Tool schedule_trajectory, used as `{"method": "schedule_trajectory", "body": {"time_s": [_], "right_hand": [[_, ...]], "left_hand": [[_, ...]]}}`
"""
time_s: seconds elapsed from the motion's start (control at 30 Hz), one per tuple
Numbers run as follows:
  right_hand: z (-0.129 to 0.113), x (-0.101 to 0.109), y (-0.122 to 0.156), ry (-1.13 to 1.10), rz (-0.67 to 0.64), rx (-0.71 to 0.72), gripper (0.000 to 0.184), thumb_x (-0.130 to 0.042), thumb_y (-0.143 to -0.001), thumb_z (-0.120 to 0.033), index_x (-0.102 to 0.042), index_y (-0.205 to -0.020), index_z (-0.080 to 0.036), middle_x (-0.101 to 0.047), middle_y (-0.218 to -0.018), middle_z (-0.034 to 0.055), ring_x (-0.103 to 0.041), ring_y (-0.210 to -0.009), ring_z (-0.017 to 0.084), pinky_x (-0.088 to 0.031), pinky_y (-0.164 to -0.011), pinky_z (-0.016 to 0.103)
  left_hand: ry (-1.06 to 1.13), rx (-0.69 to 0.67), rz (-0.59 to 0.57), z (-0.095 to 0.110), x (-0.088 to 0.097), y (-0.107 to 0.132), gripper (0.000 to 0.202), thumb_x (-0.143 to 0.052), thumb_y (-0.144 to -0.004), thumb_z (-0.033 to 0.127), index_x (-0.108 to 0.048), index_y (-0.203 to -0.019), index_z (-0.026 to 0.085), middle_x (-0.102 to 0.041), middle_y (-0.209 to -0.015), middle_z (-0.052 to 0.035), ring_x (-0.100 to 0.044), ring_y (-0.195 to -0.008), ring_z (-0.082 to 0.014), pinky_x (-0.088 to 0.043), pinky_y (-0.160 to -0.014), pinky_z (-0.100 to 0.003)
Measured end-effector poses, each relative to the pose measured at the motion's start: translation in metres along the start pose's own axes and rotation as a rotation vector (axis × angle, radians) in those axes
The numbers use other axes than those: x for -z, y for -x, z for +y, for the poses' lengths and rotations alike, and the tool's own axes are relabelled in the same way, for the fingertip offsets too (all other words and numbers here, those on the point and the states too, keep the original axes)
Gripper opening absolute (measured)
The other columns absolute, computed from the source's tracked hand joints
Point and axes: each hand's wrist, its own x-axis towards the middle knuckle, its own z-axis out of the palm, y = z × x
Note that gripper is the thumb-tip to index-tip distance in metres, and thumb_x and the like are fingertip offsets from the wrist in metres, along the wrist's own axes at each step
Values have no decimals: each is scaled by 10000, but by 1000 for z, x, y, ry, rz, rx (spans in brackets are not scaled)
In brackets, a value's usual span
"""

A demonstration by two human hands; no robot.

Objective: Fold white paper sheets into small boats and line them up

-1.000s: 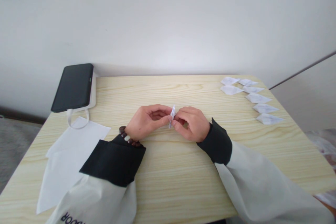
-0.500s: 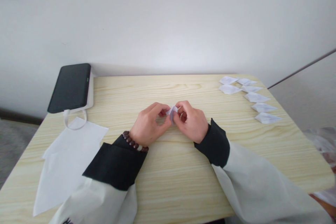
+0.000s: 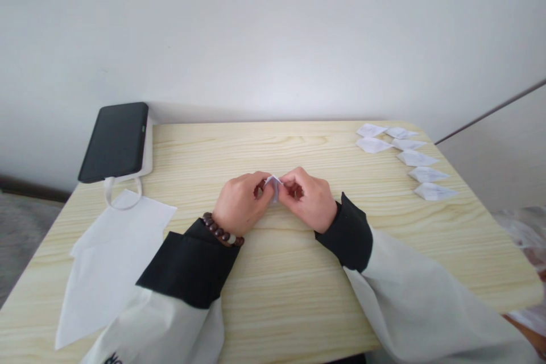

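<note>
Between my two hands is a small piece of folded white paper, held just above the middle of the wooden table. My left hand, with a dark beaded bracelet at its wrist, pinches the paper's left side between thumb and fingers. On the right side, my right hand grips it in the same way. The paper's top forms a peak with its sides sloping down to my fingertips. Both hands cover much of it. At the back right lie several folded white paper pieces with pointed ends.
White paper sheets lie overlapping on the table's left side. Behind them a black tablet-like device rests on a white block, with a white loop hanging toward the sheets. A white wall rises along the table's back edge.
The folded paper has shifted slightly left and its top now shows as a peak. My fingertips have moved a little on its sides. Everything else stays in place.
</note>
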Motion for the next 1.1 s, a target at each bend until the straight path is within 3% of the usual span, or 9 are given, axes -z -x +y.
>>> {"method": "schedule_trajectory", "body": {"time_s": [0.23,0.47,0.7,0.83,0.93,1.1], "right_hand": [[-1,0,-1,82,44,-45,32,-535,-793,-226,-540,-813,-202,-615,-618,-36,-514,-473,79,-392,-497,183],[0,1,0,43,-47,-55,181,-520,-770,-186,-512,-950,-207,-605,-634,-49,-506,-457,78,-382,-495,184],[1,2,1,67,79,55,195,-483,-747,-127,-549,-914,-201,-604,-640,-46,-476,-435,72,-362,-470,190],[4,5,0,77,117,128,153,-492,-796,-148,-589,-896,-213,-638,-683,-25,-502,-475,76,-398,-501,196],[7,8,-1,83,122,201,151,-493,-835,-150,-614,-900,-212,-649,-700,-9,-546,-539,85,-416,-528,203],[11,11,-1,113,39,247,187,-491,-866,-164,-649,-942,-227,-674,-801,23,-620,-710,117,-467,-623,229]], "left_hand": [[-26,47,66,0,-1,2,222,-481,-805,289,-669,-834,175,-633,-598,-8,-539,-517,-130,-369,-535,-241],[437,159,33,-4,-5,1,202,-562,-775,304,-615,-927,181,-702,-764,-8,-593,-562,-119,-461,-571,-228],[416,180,85,4,-4,2,204,-576,-755,245,-603,-941,167,-692,-768,-16,-614,-592,-123,-494,-592,-235],[812,278,-72,0,-1,0,350,-604,-757,320,-579,-1053,135,-711,-852,-64,-652,-643,-157,-548,-621,-286],[1094,314,-190,-8,3,-2,350,-640,-735,324,-619,-1015,116,-713,-892,-83,-671,-782,-197,-563,-735,-339],[1279,383,-196,-13,6,-4,318,-629,-750,345,-666,-962,112,-709,-910,-96,-663,-874,-241,-571,-761,-391]]}}
